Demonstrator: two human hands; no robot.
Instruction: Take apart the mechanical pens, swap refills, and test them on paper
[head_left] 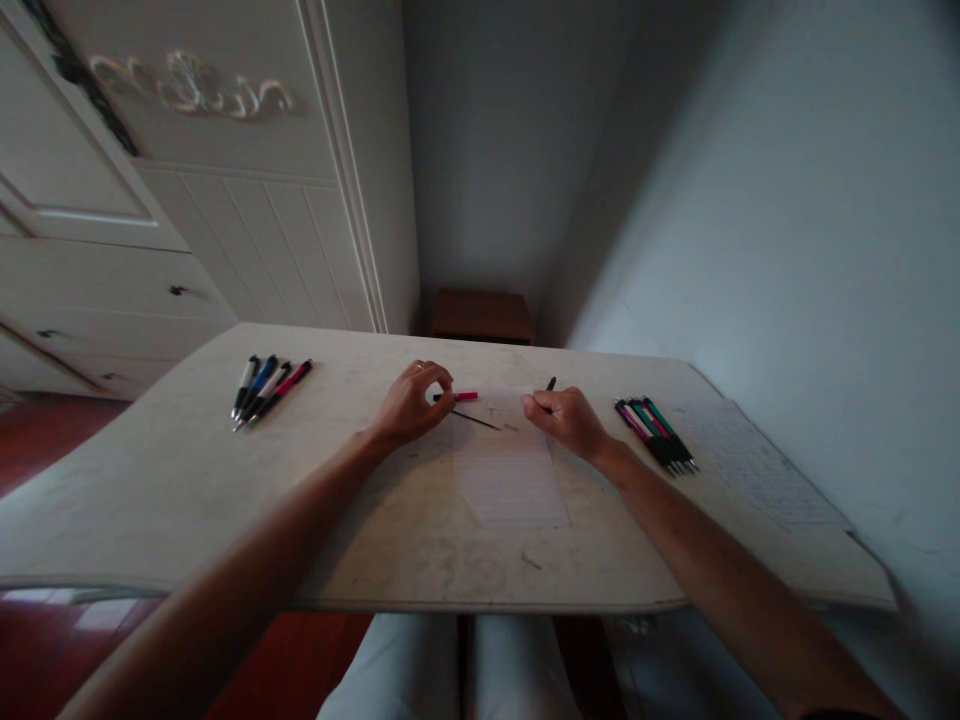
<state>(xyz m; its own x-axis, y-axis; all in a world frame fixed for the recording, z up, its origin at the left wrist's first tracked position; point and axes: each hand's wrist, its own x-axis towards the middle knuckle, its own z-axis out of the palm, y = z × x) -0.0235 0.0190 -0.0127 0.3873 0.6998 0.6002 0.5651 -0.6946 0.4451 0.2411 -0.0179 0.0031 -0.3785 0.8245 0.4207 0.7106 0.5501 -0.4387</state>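
Two hands busy over the bench (360,545), both with small pen parts. Left hand (409,402): thumb and forefinger curled into a ring, tips clamped on the red barrel (466,396), whose black end shows inside the ring and red end sticks out past the fingertips. Right hand (571,418): fist closed around a dark piece (551,383), only its tip poking out at the far side. The rod (476,420), thin and black, runs from just beside the left fingertips out over the sheet (514,490). Too small and dim to tell whether the left hand has the rod too or it just lies there.

Handling, my read: barrel should be very light, stiff plastic, smooth and round, so prone to roll or twist. Best hold is mid-length, thumb against forefinger, light squeeze, ends left free. Dark piece likely the same: light, rigid, hard to crush, but a full fist hides most of it; a fingertip hold would give finer aim. Rod is the delicate one: slim, probably a bit springy, could bow if pushed from far back. Take it near the end being guided, no side load. Sheet is thin and limp; may slide or crease under a dragging wrist.

Spares: four pens (270,388) fanned at left, a row of pens (656,435) packed side by side at right.
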